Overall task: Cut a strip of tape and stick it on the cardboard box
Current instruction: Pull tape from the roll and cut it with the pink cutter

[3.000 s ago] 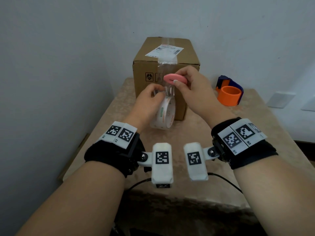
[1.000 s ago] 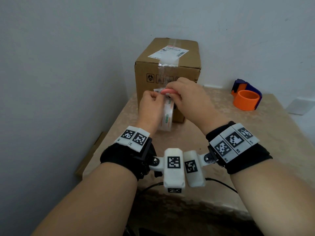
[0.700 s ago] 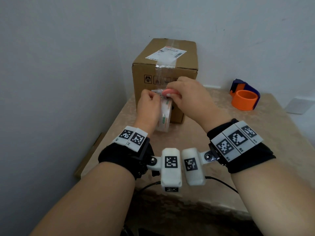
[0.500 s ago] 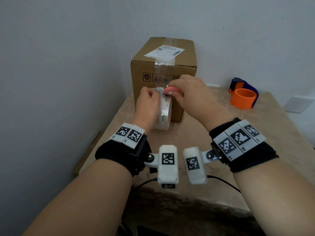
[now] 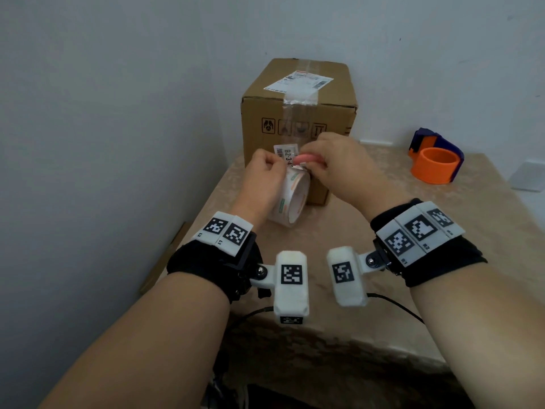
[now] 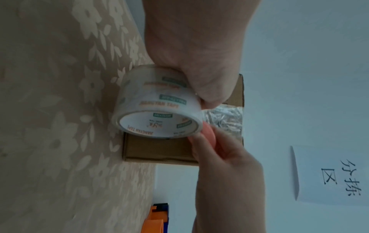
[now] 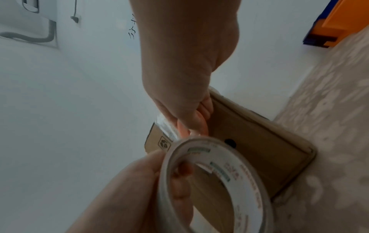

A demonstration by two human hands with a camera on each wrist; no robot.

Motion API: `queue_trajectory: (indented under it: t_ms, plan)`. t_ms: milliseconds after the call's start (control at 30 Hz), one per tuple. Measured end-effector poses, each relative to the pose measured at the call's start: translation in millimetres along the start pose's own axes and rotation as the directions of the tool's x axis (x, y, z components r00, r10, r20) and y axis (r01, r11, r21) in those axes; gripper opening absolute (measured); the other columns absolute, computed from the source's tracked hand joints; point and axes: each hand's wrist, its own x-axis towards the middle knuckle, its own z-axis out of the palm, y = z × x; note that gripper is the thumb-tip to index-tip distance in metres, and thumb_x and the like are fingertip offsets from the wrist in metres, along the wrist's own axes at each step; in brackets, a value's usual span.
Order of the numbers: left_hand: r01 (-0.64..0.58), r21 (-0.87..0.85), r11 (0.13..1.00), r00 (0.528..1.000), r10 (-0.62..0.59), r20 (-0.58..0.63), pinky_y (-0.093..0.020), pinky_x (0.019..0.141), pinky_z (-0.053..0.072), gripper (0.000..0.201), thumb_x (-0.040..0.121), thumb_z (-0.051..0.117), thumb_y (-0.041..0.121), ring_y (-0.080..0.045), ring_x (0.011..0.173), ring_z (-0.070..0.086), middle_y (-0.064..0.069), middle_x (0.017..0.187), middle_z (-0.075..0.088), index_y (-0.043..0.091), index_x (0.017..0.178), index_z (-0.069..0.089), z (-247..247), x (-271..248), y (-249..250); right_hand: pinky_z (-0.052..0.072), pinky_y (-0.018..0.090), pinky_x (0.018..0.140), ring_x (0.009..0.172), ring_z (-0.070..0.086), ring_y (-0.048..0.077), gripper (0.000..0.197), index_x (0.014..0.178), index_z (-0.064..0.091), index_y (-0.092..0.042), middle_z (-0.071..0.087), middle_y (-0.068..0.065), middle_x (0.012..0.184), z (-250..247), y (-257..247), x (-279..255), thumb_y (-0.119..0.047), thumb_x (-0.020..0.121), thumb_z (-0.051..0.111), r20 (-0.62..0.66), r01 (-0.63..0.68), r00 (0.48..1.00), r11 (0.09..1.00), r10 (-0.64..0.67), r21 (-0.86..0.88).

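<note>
Head view showed the left hand (image 5: 263,175) gripping a clear printed tape roll (image 5: 290,199) above the beige floral table (image 5: 368,305), just near of the brown cardboard box (image 5: 298,113). The right hand (image 5: 342,166) had its fingers (image 6: 201,145) pinching a small pink cutter (image 5: 308,158) against the pulled strip (image 6: 223,119). An orange tape dispenser (image 5: 436,163) sat far right.

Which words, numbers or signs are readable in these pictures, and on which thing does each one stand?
"B2-3-4", cut off: small white sticker on the cardboard box.
"JIANGYAN TAPE", uncertain: tape roll.
"分拣区": paper sheet on the wall.
Four handling symbols: box front, no words.
Shipping label: too small to read.
</note>
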Motion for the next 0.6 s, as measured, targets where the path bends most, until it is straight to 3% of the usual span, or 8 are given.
queue_trajectory:
  t_ms: [133,267,333,400,533,600]
  plan:
    - [0.001,0.023,1.000,1.000,-0.001,-0.017,-0.022,0.057,0.042,0.006,0.094,0.046,0.019,-0.011,0.069,0.056,0.003,0.079,0.057,0.014,0.095,0.049,-9,4,1,0.035,0.023,0.072,0.082,0.052,0.012,0.018,0.100,0.068,-0.017,0.059,-0.005,0.089,-20,10,-5,-0.029,0.089,0.059,-0.074,-0.023,0.997,0.998,0.027,0.058]
    - [-0.058,0.015,0.998,0.998,0.057,0.016,-0.016,0.050,0.041,0.005,0.091,0.052,0.017,-0.009,0.061,0.052,0.005,0.071,0.054,0.016,0.086,0.050,-8,-1,8,0.044,0.017,0.070,0.081,0.056,0.009,0.019,0.102,0.068,-0.015,0.063,-0.007,0.089,-32,18,-11,-0.022,0.085,0.066,-0.201,-0.055,0.971,0.935,0.132,0.349]
    - [-0.086,-0.001,0.996,0.995,0.086,0.051,-0.022,0.054,0.043,0.007,0.088,0.056,0.020,-0.012,0.062,0.054,0.001,0.074,0.057,0.020,0.084,0.050,-4,-5,12,0.048,0.019,0.073,0.082,0.059,0.011,0.020,0.104,0.067,-0.015,0.066,-0.002,0.091,-35,25,-17,-0.020,0.085,0.066,-0.228,-0.084,0.952,0.892,0.203,0.444]
    - [-0.095,-0.018,0.995,0.990,0.097,0.098,-0.026,0.057,0.046,0.010,0.087,0.059,0.023,-0.014,0.067,0.060,-0.001,0.078,0.061,0.023,0.092,0.049,2,-9,19,0.050,0.023,0.075,0.083,0.062,0.014,0.020,0.105,0.067,-0.014,0.068,0.003,0.094,-38,33,-25,-0.018,0.086,0.065,-0.242,-0.116,0.938,0.883,0.247,0.454]
    - [-0.127,-0.007,0.992,0.969,0.126,0.212,-0.025,0.061,0.050,0.024,0.089,0.060,0.023,-0.005,0.055,0.058,0.007,0.057,0.056,0.025,0.107,0.045,22,-17,31,0.051,0.032,0.077,0.085,0.063,0.019,0.019,0.104,0.066,-0.012,0.068,0.005,0.094,-41,56,-44,-0.015,0.085,0.064,-0.202,-0.262,0.895,0.837,0.397,0.481]
    - [-0.151,0.017,0.988,0.949,0.141,0.284,-0.026,0.060,0.049,0.024,0.090,0.058,0.026,-0.005,0.057,0.059,0.004,0.062,0.059,0.025,0.109,0.045,36,-21,34,0.047,0.018,0.073,0.082,0.059,0.012,0.019,0.104,0.065,-0.011,0.067,0.003,0.095,-47,71,-56,-0.017,0.086,0.063,-0.169,-0.347,0.868,0.812,0.468,0.468]
